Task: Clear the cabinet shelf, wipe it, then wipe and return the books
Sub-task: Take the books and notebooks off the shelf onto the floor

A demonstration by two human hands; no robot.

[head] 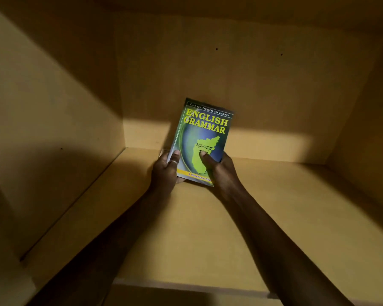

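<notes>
Both hands grip the book (202, 138) by its lower corners, left hand (166, 171) and right hand (219, 168), above the shelf (274, 217) near its back wall.

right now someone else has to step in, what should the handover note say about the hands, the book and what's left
Left hand: grips the book's lower left edge, thumb on the cover.
Right hand: grips its lower right edge, thumb on the cover.
Book: green English grammar paperback, cover facing out, held inside the cabinet near the back wall. Whether its bottom edge touches the shelf cannot be told.
Done: the shelf is bare where it shows; no wiping can be confirmed from this view.
Left: set this book down and let go, then wipe and return any other books. None are in view, and no cloth either.
</notes>
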